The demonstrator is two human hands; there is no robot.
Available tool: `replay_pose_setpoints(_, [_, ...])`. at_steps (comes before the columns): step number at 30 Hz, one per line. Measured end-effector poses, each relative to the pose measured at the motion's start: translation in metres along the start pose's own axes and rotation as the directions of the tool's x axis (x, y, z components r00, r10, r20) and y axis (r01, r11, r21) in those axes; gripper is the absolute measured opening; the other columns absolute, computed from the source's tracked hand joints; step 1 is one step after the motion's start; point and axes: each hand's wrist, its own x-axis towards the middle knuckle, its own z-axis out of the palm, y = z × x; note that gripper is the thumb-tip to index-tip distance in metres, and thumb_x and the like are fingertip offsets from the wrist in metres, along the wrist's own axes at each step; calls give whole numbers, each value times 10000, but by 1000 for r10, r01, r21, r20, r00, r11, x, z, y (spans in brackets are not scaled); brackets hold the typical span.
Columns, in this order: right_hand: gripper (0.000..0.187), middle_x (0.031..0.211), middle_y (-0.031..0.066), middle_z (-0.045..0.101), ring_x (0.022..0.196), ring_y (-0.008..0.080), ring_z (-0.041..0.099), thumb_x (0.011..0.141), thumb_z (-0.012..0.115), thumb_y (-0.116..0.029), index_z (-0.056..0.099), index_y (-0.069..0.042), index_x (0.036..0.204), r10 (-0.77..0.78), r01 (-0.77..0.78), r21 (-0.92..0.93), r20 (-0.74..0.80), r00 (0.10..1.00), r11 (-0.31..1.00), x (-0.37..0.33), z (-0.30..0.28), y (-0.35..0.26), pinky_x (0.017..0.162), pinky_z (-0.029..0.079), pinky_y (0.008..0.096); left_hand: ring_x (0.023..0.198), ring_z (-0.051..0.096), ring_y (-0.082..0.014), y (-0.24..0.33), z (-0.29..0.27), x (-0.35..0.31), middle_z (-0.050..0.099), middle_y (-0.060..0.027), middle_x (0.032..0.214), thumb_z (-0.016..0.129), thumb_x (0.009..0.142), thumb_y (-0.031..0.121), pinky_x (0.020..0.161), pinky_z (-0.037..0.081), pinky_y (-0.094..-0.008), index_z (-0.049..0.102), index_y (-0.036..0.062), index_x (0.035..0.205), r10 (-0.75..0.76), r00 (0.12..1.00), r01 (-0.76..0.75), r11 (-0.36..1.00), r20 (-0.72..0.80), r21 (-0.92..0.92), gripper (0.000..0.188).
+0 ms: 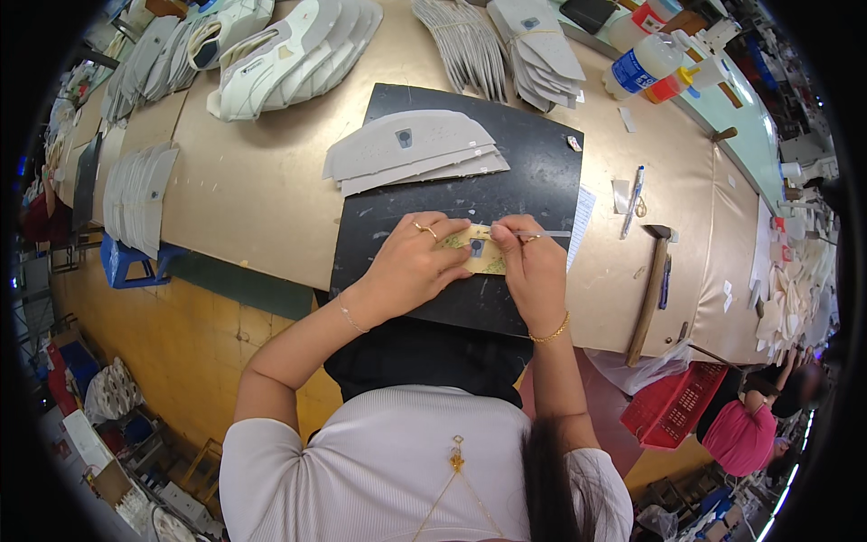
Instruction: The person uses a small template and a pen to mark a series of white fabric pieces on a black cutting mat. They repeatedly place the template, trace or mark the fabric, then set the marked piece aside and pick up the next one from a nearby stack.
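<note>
A small yellowish patterned piece (488, 265) with a dark emblem lies on the black board (379, 237) in front of me. With bent fingers, my left hand (421, 257) holds it at its left side. My right hand (535, 271) pinches a thin, pale, pen-like stick (553, 234) whose near end meets the piece's top edge; its exact kind is too small to tell. Just beyond my hands, several grey curved panels (406, 154) lie stacked on the board, the top one bearing a similar dark emblem.
Stacks of shoe uppers (298, 59) and bundled grey panels (465, 45) stand at the back. To the right are a blue pen (634, 200), a hammer (648, 298) and plastic bottles (646, 65). A red basket (673, 406) sits at the table's lower right; a blue stool (135, 264) stands left.
</note>
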Motion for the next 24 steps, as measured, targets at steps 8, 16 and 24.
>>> replay_pose_setpoints(8, [145,772,58,675,660,259,661,949,692,-203,671,-86,866,-153,154,-149,16,988,977,7,9,3,583,506,351,1133,589,-267,7,-1,3,661,-76,1217,829,757,188,972,441,-409,751,79,964,-4,1000,3,997,14,83,247])
replay_pose_setpoints(16, [159,709,59,637,634,252,651,961,669,-239,625,-117,868,-177,179,-252,33,984,951,9,11,4,555,489,357,1134,587,-262,9,-1,4,660,-72,1209,821,765,194,968,435,-406,746,81,968,-16,1000,13,996,24,86,244])
replay_pose_setpoints(24, [157,755,73,669,650,282,662,977,656,-237,663,-109,885,-91,102,-190,66,994,977,7,7,2,574,504,358,1130,591,-270,8,1,2,656,-79,1217,825,759,192,964,440,-407,745,77,963,-12,1000,10,996,17,89,247])
